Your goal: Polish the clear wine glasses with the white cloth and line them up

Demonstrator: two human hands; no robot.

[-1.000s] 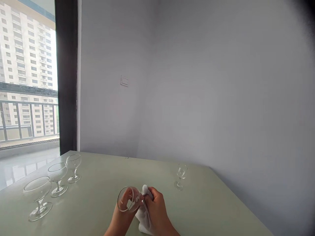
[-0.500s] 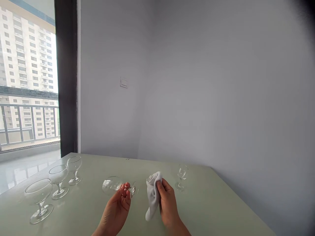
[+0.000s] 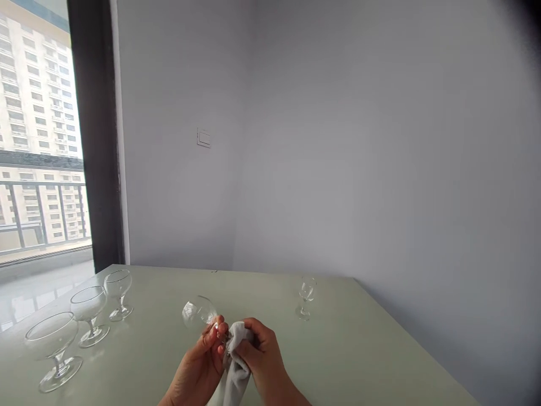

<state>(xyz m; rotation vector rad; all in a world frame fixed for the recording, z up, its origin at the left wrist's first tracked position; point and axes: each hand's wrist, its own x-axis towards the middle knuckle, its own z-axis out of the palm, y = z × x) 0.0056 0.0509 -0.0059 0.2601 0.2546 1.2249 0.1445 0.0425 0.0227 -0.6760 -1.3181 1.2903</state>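
My left hand [image 3: 202, 356] is closed around the stem of a clear glass goblet [image 3: 198, 311], which is tilted so its bowl points to the upper left. In my right hand [image 3: 265, 355] is a light grey cloth [image 3: 237, 369], pinched between thumb and fingers. The cloth is pressed against the foot of the goblet and mostly hides it. One end of the cloth hangs down between my hands.
Three stemmed glasses stand upright in a row at the left: a near one [image 3: 54, 349], a middle one [image 3: 89, 316] and a far one [image 3: 119, 293]. A smaller stemmed glass [image 3: 307, 296] stands right of centre on the pale green table [image 3: 359, 349]. Walls rise behind.
My right hand has moved left with the cloth and now presses it onto the goblet's foot. The goblet's bowl has tipped upward. The view has shifted slightly.
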